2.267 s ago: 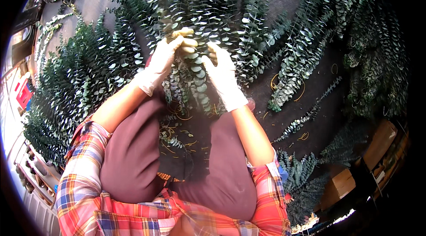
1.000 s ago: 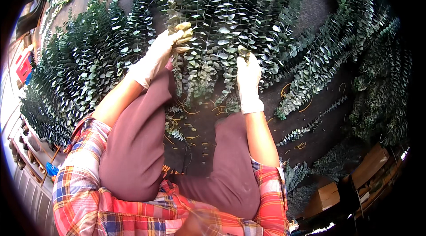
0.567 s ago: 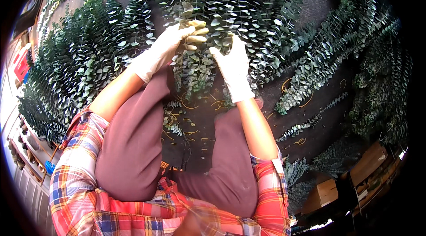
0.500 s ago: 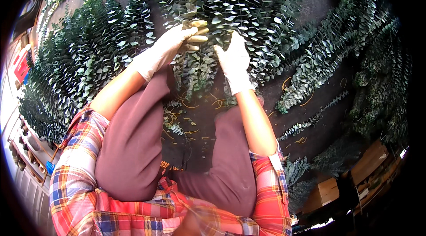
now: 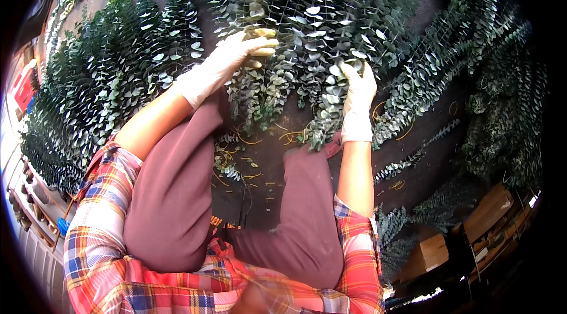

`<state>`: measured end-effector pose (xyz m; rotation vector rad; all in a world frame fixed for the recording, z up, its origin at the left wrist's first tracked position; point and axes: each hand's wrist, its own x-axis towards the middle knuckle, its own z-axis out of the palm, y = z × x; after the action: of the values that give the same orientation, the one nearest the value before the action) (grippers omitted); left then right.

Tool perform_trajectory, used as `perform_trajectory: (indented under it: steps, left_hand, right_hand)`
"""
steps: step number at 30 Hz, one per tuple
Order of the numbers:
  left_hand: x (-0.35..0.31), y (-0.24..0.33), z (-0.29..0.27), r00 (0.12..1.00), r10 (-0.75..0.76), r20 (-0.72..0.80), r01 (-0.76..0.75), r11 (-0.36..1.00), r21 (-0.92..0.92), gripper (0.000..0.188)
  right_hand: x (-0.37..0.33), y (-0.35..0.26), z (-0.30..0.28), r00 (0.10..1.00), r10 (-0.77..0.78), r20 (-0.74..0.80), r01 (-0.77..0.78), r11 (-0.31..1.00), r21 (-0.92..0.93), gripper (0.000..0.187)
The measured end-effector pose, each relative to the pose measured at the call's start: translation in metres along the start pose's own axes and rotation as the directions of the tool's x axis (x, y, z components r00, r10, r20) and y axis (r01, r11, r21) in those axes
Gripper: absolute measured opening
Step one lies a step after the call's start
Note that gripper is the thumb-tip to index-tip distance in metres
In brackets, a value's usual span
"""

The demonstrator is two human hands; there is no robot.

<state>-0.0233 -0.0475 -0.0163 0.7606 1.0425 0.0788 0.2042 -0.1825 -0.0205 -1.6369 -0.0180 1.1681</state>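
Note:
Both my hands wear pale gloves with yellowish fingers. My left hand (image 5: 233,57) has its fingers curled around a few eucalyptus branches (image 5: 258,7), with leafy ends hanging below it. To its right, my right hand (image 5: 359,90) pinches another eucalyptus branch (image 5: 331,101) between thumb and fingers. That branch droops toward my right knee. Leaves partly hide the fingertips of both hands. Between the hands, more grey-green eucalyptus stems (image 5: 307,24) lie with their round leaves spread.
A thick pile of eucalyptus (image 5: 130,72) lies to the left, another heap (image 5: 502,107) to the right. Yellow rubber bands (image 5: 289,135) and a loose sprig (image 5: 401,167) are scattered over the dark ground cloth (image 5: 260,196). Cardboard boxes (image 5: 434,252) stand at lower right.
My right hand has moved to the right and a little nearer me, drawing a eucalyptus branch aside with it. The left hand stays nearly where it was.

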Motion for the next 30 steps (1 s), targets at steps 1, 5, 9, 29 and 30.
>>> perform_trajectory:
  steps: [1,5,9,29,30]
  left_hand:
    - [0.006,0.000,0.009,1.000,0.009,0.006,-0.009,0.998,0.059,0.052]
    - [0.036,-0.036,0.031,0.966,0.260,-0.020,-0.260,0.966,-0.002,0.062]
    - [0.042,-0.035,0.039,0.967,0.255,-0.029,-0.250,0.962,0.107,0.054]
    - [-0.009,-0.028,0.008,0.976,-0.116,0.183,0.165,0.944,-0.285,0.025]
    - [-0.008,-0.029,0.009,0.977,-0.112,0.184,0.160,0.949,-0.272,0.020]
  right_hand:
    - [-0.001,0.000,-0.008,0.996,-0.065,-0.058,0.066,0.997,0.028,0.032]
    - [-0.008,-0.012,-0.010,0.973,-0.093,-0.213,0.102,0.994,0.033,0.027]
    - [-0.021,-0.022,0.001,0.968,-0.090,-0.236,0.096,0.995,0.015,0.021]
    - [-0.043,0.022,0.073,0.932,0.060,0.357,-0.006,0.989,-0.151,0.038]
    - [-0.038,0.032,0.078,0.940,0.072,0.333,0.014,0.968,-0.249,0.043]
